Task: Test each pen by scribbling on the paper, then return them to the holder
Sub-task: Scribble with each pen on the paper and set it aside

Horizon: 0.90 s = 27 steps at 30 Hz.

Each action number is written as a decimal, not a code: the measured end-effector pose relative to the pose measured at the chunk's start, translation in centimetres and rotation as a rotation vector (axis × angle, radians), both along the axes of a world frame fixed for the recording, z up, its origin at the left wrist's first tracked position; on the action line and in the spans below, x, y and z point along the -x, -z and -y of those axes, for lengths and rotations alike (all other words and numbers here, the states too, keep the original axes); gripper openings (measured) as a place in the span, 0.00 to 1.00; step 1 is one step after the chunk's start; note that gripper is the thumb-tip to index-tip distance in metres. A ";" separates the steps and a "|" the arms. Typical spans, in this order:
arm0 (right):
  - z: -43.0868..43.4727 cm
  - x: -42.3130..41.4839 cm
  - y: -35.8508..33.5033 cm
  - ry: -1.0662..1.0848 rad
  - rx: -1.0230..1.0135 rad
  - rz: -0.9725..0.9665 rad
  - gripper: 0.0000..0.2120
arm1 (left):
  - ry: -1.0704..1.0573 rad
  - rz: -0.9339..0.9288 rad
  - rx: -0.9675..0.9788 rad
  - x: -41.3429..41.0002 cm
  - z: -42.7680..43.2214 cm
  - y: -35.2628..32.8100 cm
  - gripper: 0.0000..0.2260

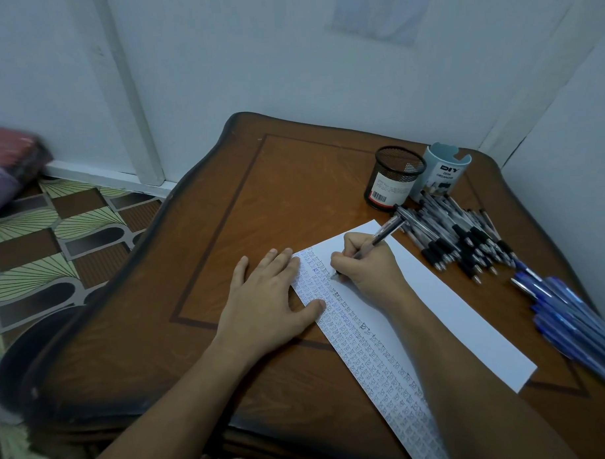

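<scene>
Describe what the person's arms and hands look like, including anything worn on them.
Both are bare. The left hand and right hand carry no gloves, rings or watch that shows. The left forearm and right forearm show no sleeve, strap or bracelet down to the picture's bottom edge.

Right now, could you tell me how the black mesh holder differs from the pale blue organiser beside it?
The black mesh holder is see-through wire with a white barcode label; the pale blue organiser is solid-walled and printed DIY. The holder's rim is an even circle; the organiser's is notched. Both stand upright with nothing sticking out.
</scene>
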State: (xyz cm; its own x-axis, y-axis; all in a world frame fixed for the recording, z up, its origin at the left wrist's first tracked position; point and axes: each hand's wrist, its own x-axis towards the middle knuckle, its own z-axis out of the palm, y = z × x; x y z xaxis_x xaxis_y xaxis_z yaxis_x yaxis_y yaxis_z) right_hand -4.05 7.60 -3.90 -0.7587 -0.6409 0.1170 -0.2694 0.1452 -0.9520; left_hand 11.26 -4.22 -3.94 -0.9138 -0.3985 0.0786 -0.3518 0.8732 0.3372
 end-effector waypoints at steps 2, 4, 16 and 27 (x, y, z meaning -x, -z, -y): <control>0.0 -0.1 0.0 0.009 -0.008 -0.009 0.20 | -0.002 0.013 0.016 0.0 0.0 0.0 0.45; 0.0 0.0 -0.1 0.028 0.003 -0.021 0.19 | -0.002 0.006 0.018 0.0 -0.1 0.1 0.44; -0.1 -0.1 -0.1 -0.006 -0.029 -0.022 0.18 | -0.005 0.011 0.018 0.0 -0.1 0.0 0.44; -0.1 -0.2 -0.1 0.031 -0.013 -0.032 0.20 | -0.005 0.015 0.017 0.0 -0.1 0.0 0.44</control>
